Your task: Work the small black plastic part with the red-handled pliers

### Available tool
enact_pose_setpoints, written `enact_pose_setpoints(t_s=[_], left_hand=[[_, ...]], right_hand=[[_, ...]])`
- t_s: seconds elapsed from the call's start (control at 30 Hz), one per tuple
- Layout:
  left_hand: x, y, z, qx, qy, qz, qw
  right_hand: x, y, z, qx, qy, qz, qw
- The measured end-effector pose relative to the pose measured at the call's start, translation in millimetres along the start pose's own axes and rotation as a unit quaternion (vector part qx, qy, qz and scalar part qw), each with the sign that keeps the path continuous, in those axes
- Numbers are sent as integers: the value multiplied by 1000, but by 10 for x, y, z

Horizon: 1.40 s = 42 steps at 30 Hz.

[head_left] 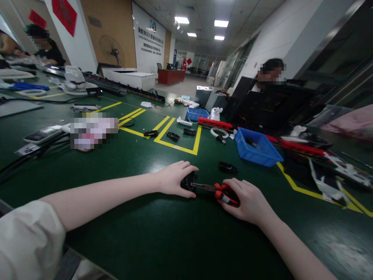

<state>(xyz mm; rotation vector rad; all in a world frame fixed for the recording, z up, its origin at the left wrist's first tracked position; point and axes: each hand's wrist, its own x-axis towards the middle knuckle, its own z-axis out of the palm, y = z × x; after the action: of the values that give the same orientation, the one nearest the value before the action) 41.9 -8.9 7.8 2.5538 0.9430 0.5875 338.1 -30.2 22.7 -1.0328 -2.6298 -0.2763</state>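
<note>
My left hand [177, 179] grips a small black plastic part [188, 182] between thumb and fingers, low over the green table [163, 233]. My right hand [243, 198] is closed round the red and black handles of long-nose pliers [223, 192]. The pliers' jaws point left, and their tips meet the black part; whether they pinch it cannot be made out. Just beyond my right hand lies a similar black piece [227, 167]. Farther off, more small black pieces [173, 136] rest in and beside a yellow-taped outline [182, 147].
A blue bin [258, 147] with a dark item inside stands to the right, near a coiled white cable [219, 133]. Behind it is another blue bin [197, 114]. Toward the left are a phone-like device [43, 133] and black cables. Other people sit around the tables.
</note>
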Motion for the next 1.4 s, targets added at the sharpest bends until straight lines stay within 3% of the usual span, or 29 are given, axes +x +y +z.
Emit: enact_pose_setpoints(t_s=[0.47,0.83,1.03,1.4], left_hand=[[8,30,-15,37,-25,16,999],[9,41,-43,24,-30,18,999],[-3,55,-77,13,-43,48,998],[-25,57,-100,0,-39,72,997]], right_hand=[[-24,-22,8,-107,96,-50,988],[-29,-21,8,-94,107,-40,989],[-21,-50,-18,-130,159,-38,978],[-27,-17,-18,-112,156,-39,981]])
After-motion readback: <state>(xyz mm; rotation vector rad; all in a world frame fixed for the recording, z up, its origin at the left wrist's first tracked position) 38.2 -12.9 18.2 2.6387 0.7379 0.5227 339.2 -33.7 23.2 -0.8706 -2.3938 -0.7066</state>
